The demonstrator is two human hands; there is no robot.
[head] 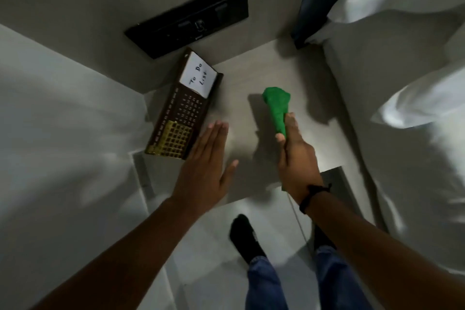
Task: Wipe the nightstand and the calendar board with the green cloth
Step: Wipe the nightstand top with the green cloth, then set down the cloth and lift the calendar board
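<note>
The grey nightstand (254, 68) fills the middle of the head view. A brown calendar board (183, 108) with a white "To Do List" card stands on its left part, leaning toward the wall. My right hand (297, 156) grips the bunched green cloth (276, 108), which sticks forward with its far end down at the nightstand's top, right of the board. My left hand (206, 166) is flat with fingers together and thumb spread, holding nothing, hovering by the board's near right corner.
A black switch panel (191, 20) is on the wall behind the nightstand. A bed with white sheets (402, 83) and a dark headboard (312, 7) borders the right side. A white wall is on the left. My feet in black socks (245, 236) stand on the floor below.
</note>
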